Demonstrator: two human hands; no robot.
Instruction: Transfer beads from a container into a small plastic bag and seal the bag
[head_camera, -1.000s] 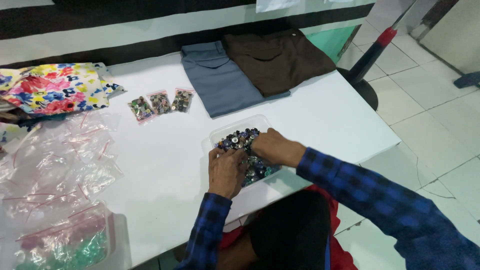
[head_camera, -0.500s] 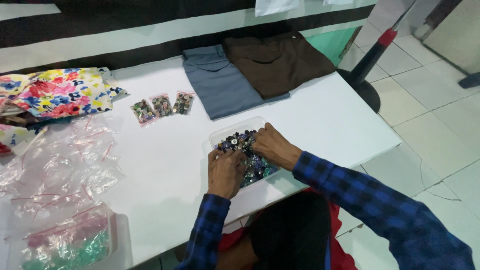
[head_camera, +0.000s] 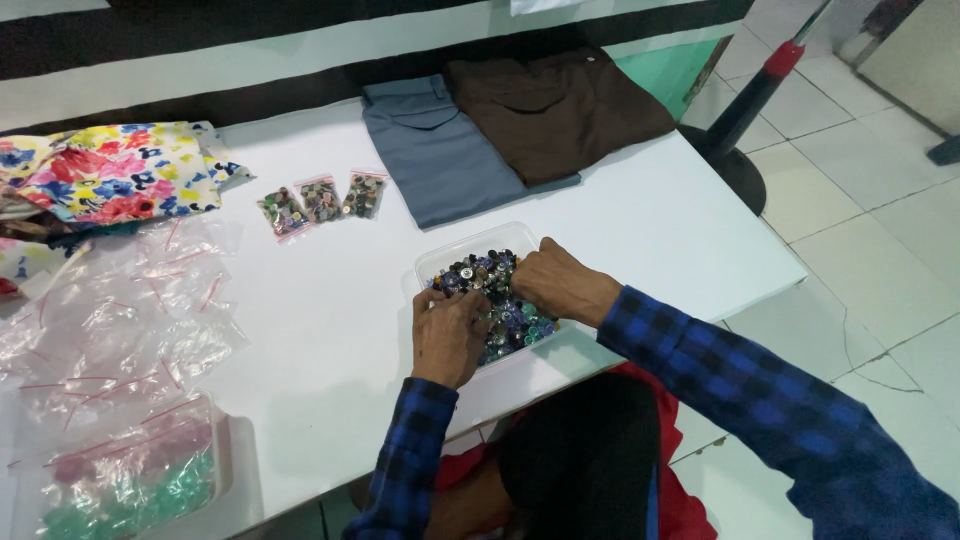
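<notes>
A clear plastic tray full of mixed dark buttons sits near the front edge of a white table. My left hand rests over the tray's near left side, fingers curled down into the buttons. My right hand lies on the tray's right side, fingers bent into the pile. Whether either hand pinches a button is hidden by the fingers. Both sleeves are blue and black checked.
Three small bags of buttons lie behind the tray. Folded grey trousers and brown trousers lie at the back. Floral cloth and empty clear zip bags cover the left side. A tub of pink and green pieces stands front left.
Both hands stay in the tray, fingers shifting slightly among the buttons. The view has tilted a little.
</notes>
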